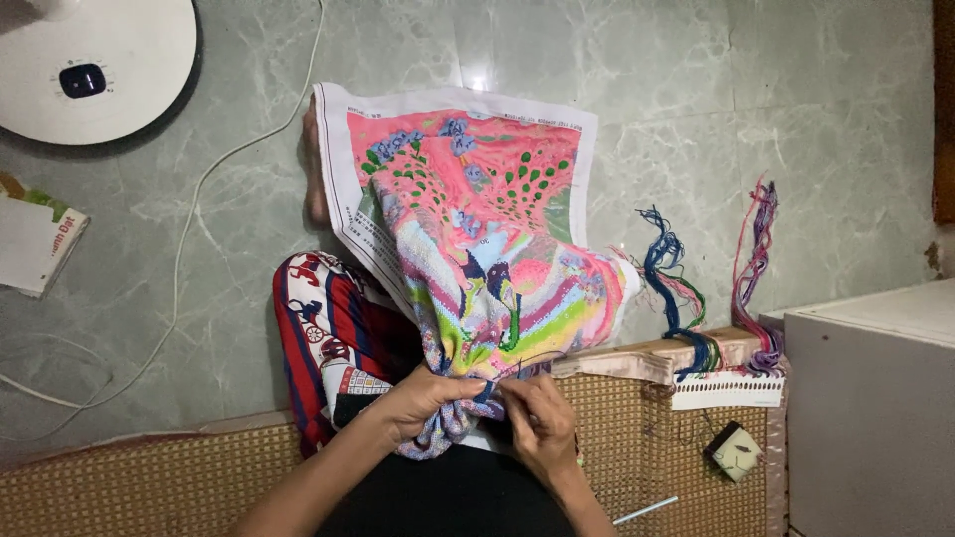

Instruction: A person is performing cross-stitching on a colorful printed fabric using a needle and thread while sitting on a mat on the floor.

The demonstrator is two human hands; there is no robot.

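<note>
Over lap | left hand (423, 396) clamped on bunched embroidery cloth (477, 249) | right hand (537, 418) fingers pinched at cloth

Around the woven rattan seat edge (637, 447), a white round fan base (95, 70) with its cord (189, 229) is seen far up-left on the marble floor (776, 119), a thread card (726, 390) hung with coloured threads (676, 288) is laid on its right part, and a white box (870, 408) is set just right.
</note>
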